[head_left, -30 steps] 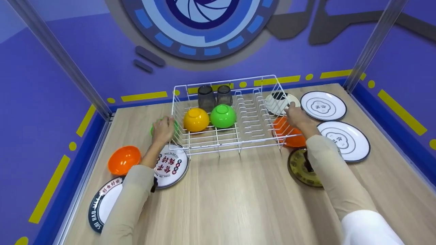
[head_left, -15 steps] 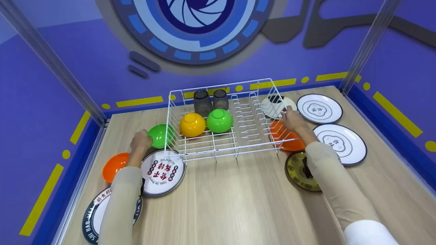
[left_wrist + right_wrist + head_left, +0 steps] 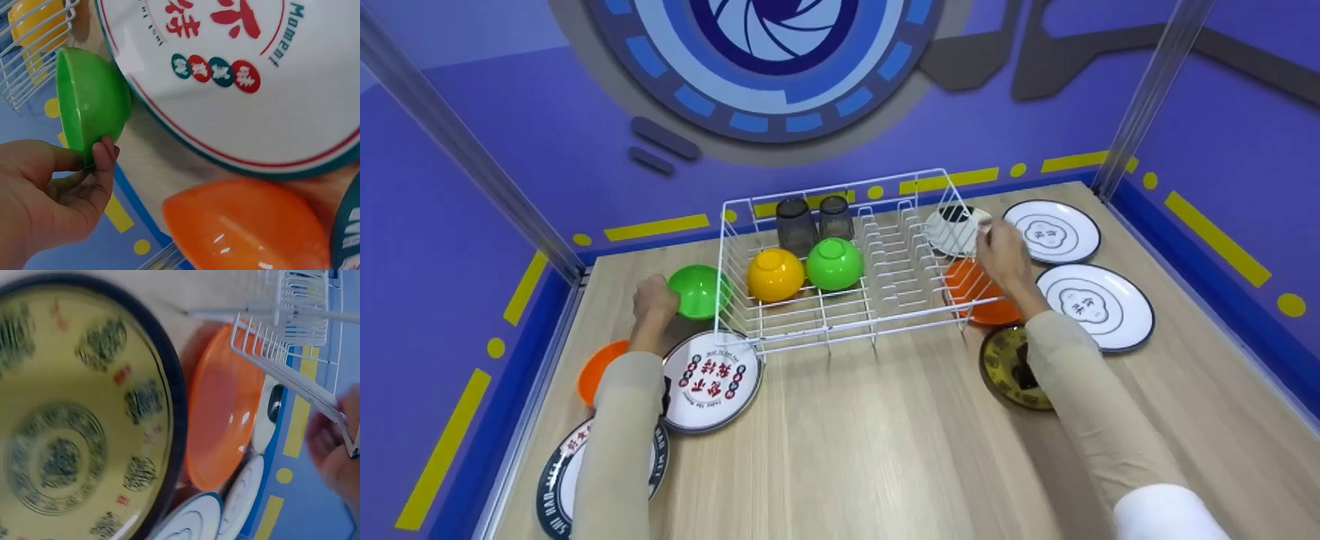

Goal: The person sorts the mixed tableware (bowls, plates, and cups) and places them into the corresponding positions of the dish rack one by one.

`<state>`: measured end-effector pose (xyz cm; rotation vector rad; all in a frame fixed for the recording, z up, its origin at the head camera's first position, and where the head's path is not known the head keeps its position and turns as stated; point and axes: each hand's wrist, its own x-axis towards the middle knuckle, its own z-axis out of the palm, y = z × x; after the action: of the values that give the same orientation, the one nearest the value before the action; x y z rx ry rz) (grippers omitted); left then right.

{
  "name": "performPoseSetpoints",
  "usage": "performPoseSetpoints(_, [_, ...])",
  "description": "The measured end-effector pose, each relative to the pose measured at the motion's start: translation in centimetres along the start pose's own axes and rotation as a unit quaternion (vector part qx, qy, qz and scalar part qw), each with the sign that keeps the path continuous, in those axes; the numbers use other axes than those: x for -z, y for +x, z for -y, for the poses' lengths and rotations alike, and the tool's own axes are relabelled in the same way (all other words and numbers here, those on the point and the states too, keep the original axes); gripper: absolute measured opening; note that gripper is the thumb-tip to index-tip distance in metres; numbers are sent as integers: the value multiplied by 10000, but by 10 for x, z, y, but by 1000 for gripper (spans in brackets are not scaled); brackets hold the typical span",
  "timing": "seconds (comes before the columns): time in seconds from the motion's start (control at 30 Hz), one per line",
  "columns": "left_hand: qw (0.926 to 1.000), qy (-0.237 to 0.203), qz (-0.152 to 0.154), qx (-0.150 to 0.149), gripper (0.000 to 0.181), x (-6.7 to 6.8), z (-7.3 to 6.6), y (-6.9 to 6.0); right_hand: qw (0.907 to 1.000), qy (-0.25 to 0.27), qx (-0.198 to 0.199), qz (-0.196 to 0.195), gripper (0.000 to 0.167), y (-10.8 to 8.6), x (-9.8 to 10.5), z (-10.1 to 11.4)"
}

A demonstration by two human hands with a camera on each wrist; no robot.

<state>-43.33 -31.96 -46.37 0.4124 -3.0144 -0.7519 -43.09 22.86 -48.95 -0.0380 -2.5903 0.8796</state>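
Observation:
My left hand is at the left rim of a green bowl, which stands hollow side up just left of the white wire dish rack. In the left wrist view its thumb and fingers pinch the rim of that green bowl. At the rack's right end, my right hand has its fingers curled at the top wire. In the right wrist view, the rack's rim runs between the fingers and palm of the right hand. Inside the rack sit an upturned yellow bowl and green bowl.
Two dark glasses stand at the rack's back. An orange bowl, a red-lettered plate and a dark-rimmed plate lie left. Rightward are an orange dish, a yellow-brown plate and white plates.
My left hand has moved left from the rack's side to the green bowl's left rim and pinches it. The right hand stays at the rack's right end, shifted only slightly.

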Motion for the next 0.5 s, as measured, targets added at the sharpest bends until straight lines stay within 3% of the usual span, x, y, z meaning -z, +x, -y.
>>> performPoseSetpoints(0.1, [9985,-62,-503,-215,29,13,-4,0,9933,178,465,-1044,24,-1,-1,3])
performPoseSetpoints(0.17, [9954,-187,-850,-398,29,18,-7,1,9893,138,701,-1272,21,-2,-2,6])
performPoseSetpoints(0.33, [9813,-443,-1656,-873,26,23,-19,1,9915,717,552,-936,21,-4,-1,27])
performPoseSetpoints(0.5, [9647,-544,-2350,-1054,27,36,-34,-3,9874,1520,221,-373,26,-1,0,70])
